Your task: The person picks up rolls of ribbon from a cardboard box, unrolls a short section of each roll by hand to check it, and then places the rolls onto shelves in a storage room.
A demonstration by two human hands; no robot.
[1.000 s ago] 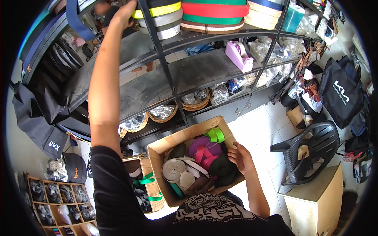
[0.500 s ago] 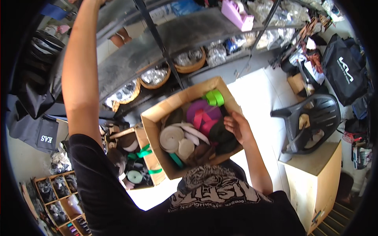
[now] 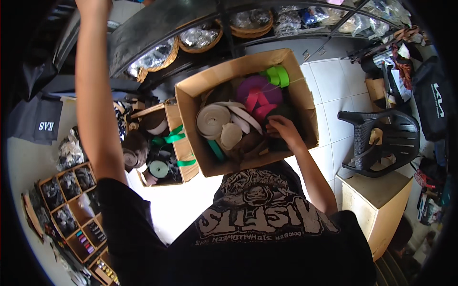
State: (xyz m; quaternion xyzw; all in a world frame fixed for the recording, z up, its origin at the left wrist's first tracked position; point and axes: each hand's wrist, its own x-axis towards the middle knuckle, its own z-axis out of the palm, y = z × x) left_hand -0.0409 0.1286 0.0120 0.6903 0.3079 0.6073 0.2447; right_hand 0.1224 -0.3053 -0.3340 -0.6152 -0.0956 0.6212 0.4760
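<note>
In front of me sits a cardboard box [image 3: 186,124] with its top uncovered, holding rolls of webbing strap. Inside are a cream strap roll [image 3: 213,121], a purple roll [image 3: 248,89], a pink strap [image 3: 260,100], a bright green strap roll [image 3: 276,76] and dark rolls at the right. My right hand [image 3: 284,132] is inside the box's right part, over the dark rolls. Its fingers are apart and slightly bent, with nothing visible in them. My left arm stretches up toward the shelves; my left hand [image 3: 94,5] is cut off by the top edge, its fingers hidden.
A second box [image 3: 174,143] with more rolls and a green strap stands to the left. Shelves [image 3: 157,33] with wicker baskets [image 3: 200,40] run across the far side. A black plastic chair [image 3: 381,143] rests by a cabinet [image 3: 372,205] at right; a divided organizer [image 3: 71,205] stands at lower left.
My right hand has moved from the box's right rim in over the dark rolls. My left arm stays raised. The view has tilted down, so the shelves and boxes appear higher.
</note>
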